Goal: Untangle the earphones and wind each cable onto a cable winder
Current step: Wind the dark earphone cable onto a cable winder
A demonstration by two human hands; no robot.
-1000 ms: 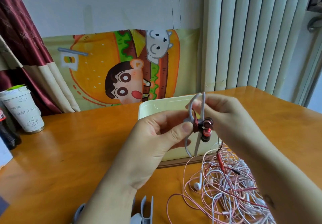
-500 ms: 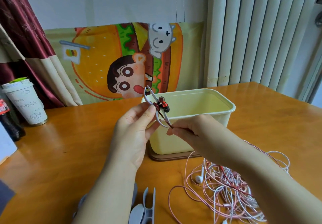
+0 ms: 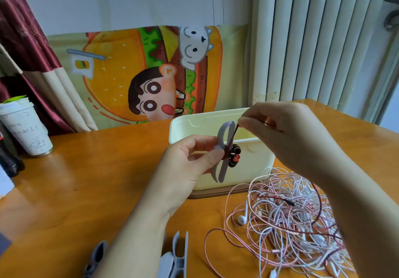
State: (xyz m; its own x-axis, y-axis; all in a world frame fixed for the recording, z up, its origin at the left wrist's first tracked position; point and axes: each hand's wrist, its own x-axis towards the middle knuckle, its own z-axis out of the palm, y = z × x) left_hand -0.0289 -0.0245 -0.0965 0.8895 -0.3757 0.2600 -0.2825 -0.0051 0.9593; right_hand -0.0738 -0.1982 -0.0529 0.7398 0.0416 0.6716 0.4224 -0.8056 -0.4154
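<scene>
Since half a second ago my view shows the right hand (image 3: 287, 135) has risen from below the cable winder (image 3: 222, 170) to above and right of it, and the winder has swung from a tilt to nearly upright. Right hand: thumb and fingertips pinched on the red cable (image 3: 234, 134), which runs taut down to the winder's waist. Left hand (image 3: 190, 165): thumb and curled fingers grip the grey winder at its middle, where red turns are wrapped. The two red-and-black earbuds (image 3: 234, 159) hang against the winder's right side. All this is held in the air in front of the cream box (image 3: 250, 174). On the wooden table (image 3: 86, 180), right of centre, lies the tangle of cables (image 3: 291, 223), pink, white and dark red, touching the box's base. Spare winders (image 3: 179, 256) lie at the near edge. Paper cup (image 3: 26, 126) stands far left.
</scene>
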